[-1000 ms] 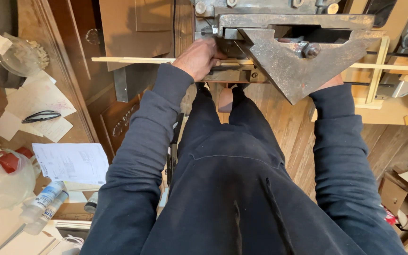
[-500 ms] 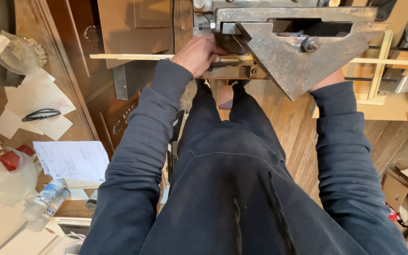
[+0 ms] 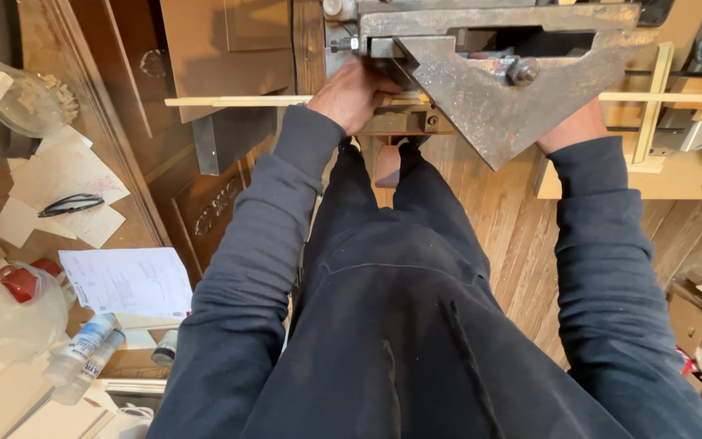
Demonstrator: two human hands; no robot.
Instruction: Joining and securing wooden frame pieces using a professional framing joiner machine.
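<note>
A person's left hand [image 3: 355, 96] presses a thin pale wooden strip [image 3: 237, 102] against a rusty triangular steel plate [image 3: 501, 97]. The right hand [image 3: 572, 126] sits half hidden behind it, grip unclear.

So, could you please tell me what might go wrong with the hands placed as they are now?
The left hand presses the thin pale wooden strip right beside the rusty triangular steel plate, so its fingers could get pinched. The right hand is mostly hidden behind that plate, so its grip cannot be checked.
</note>
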